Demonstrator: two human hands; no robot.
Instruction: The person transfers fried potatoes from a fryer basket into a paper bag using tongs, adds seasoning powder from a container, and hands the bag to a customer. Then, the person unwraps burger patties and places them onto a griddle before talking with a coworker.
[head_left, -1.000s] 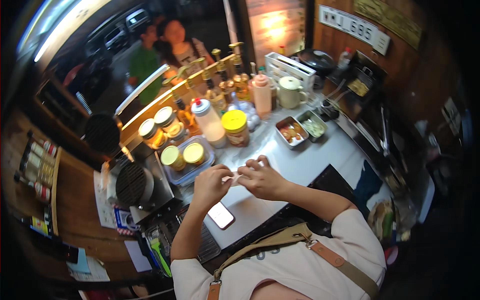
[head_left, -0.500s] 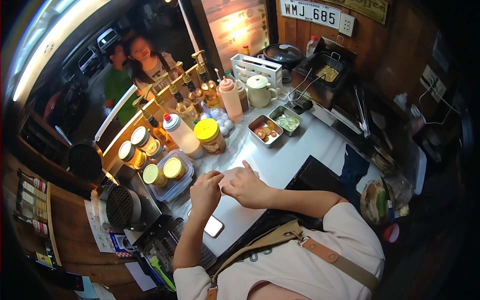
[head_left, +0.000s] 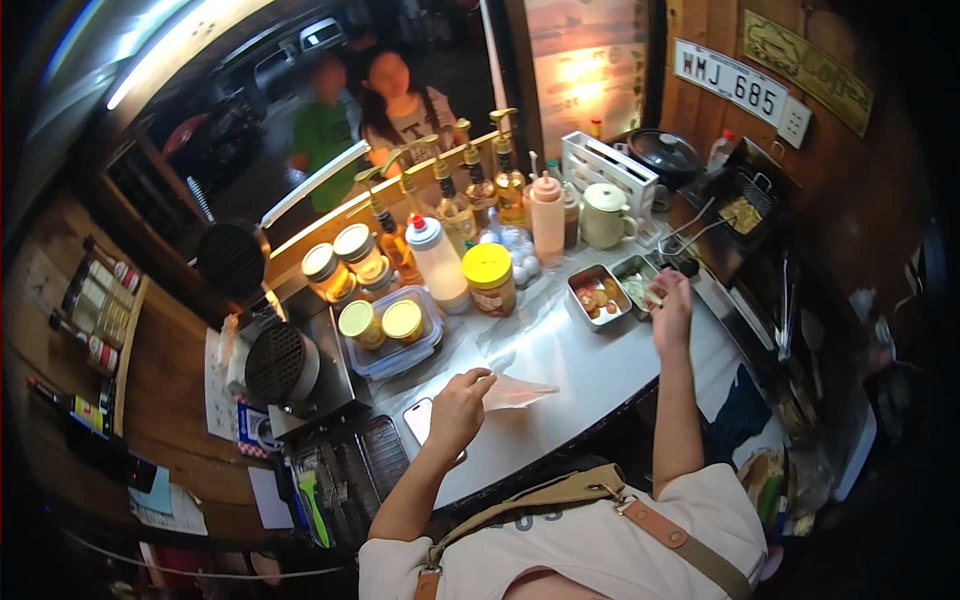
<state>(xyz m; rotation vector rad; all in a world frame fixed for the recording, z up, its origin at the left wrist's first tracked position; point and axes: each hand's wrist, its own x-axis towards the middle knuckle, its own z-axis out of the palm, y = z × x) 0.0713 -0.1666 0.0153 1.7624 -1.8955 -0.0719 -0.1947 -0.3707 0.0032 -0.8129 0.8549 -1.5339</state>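
"Where's the thin sheet (head_left: 520, 392)?"

"On the near side of the big yellow-lidded jar (head_left: 488, 282), pinched in the left hand (head_left: 462, 408), its long axis running rightward from those fingers."

"And the right hand (head_left: 673, 305)?"

"Right of the jar, farther from the sheet, fingertips curled at the tub (head_left: 640, 313); whether they grip anything, I can't tell."

Waffle maker (head_left: 283, 366) sat way off left of the left hand (head_left: 460, 410), yellow-lidded jar (head_left: 489, 282) stood beyond that hand, fryer basket (head_left: 762, 188) was out past the right hand (head_left: 672, 306).
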